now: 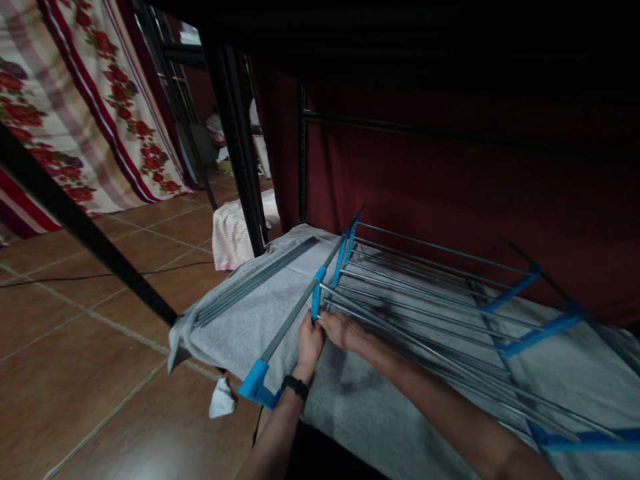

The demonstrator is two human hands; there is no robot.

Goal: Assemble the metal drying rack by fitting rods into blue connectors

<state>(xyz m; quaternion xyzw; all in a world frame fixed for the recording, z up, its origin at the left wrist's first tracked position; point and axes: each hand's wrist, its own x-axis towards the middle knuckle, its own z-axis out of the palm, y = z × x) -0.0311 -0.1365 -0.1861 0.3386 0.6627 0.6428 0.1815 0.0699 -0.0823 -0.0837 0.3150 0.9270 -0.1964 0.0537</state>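
Note:
A drying rack of grey metal rods and blue plastic brackets lies on a grey cloth point(280, 293). My left hand point(311, 343), with a black band on its wrist, is closed around the lower end of a blue bracket point(317, 300). Right beside it, my right hand point(341, 331) pinches the end of a thin metal rod at that bracket. Whether the rod end sits inside the bracket's hole is hidden by my fingers. A grey side tube point(295, 313) passes through the bracket's top down to a blue corner foot point(257, 381). Several rods point(425, 293) stretch right to other blue brackets point(545, 333).
Several loose grey tubes point(260, 280) lie together on the cloth at left. Black metal posts point(235, 147) and a dark shelf overhead frame the space. A maroon curtain point(425, 180) hangs behind. On the tiled floor point(115, 320) lie a white scrap point(221, 399) and a cable.

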